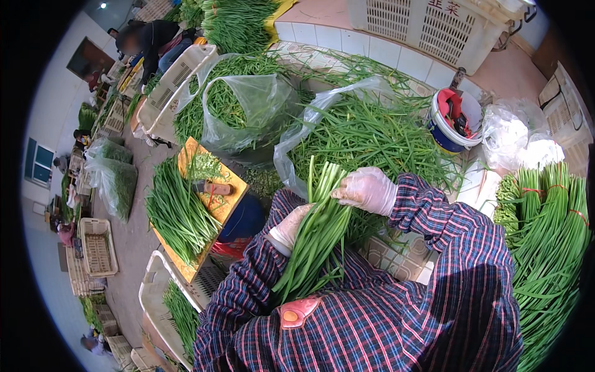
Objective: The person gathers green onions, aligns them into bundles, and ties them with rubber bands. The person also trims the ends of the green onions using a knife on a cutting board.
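A loose bunch of garlic chives (320,228) lies across my lap, its pale cut ends pointing away from me. My left hand (292,227), in a thin clear glove, is wrapped around the bunch from the left, its fingers partly hidden behind the stems. On the right side of the bunch, the bent fingers of my gloved right hand (367,190) grip some stems just below the cut ends. A heap of loose green leaves (367,132) spreads over a plastic bag beyond my hands.
To the left, a yellow board (239,183) bears more chives (181,209) and a brown-handled tool (216,188). Behind it stands a clear bag of leaves (246,116). A bucket (441,130) is at the upper right. Tied bunches (548,242) lie right; a white crate (155,283) stands lower left.
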{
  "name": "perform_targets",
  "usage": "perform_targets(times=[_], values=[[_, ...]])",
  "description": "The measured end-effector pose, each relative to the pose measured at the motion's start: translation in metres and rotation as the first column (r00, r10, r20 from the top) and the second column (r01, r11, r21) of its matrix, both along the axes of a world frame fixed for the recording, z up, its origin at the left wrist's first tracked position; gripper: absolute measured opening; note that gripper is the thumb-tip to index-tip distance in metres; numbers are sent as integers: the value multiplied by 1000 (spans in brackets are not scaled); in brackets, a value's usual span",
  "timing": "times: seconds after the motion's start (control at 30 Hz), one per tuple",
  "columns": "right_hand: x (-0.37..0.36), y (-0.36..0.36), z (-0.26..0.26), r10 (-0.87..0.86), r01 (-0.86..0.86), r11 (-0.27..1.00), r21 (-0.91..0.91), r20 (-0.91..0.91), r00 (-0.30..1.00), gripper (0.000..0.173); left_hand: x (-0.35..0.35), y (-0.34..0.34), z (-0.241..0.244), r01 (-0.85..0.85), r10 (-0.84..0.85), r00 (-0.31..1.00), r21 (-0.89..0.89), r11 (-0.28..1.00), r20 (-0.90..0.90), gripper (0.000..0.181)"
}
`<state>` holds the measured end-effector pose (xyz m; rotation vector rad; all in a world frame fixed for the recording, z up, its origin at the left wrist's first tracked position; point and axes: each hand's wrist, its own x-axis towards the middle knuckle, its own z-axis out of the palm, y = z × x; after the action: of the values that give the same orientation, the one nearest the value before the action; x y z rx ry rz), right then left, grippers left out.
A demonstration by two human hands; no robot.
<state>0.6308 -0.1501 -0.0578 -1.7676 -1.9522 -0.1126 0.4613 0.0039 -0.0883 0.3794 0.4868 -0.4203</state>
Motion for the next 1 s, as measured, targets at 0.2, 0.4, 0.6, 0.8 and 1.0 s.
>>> perform_targets(times=[0.2, 0.4, 0.6, 0.8, 1.0], values=[[2, 0, 12, 70, -68, 994, 81, -29, 997, 9, -2, 4, -11, 39, -49, 988, 73, 997, 144, 43], [-5, -1, -1, -77, 95, 972, 215, -93, 993, 14, 8, -10, 24, 107, -167, 973, 326, 939, 161, 43], [-11, 0, -1, -204, 217, 972, -95, -798, 567, 11, 8, -8, 14, 89, -190, 965, 456, 885, 180, 37], [10, 0, 5, -150, 220, 963, -158, -987, -52, 8, 6, -9, 22, 93, -157, 978, 386, 918, 136, 36], [83, -22, 24, -156, 605, 747, -277, -957, -244, 2, 1, -7, 19, 66, -127, 981, 364, 929, 145, 41]])
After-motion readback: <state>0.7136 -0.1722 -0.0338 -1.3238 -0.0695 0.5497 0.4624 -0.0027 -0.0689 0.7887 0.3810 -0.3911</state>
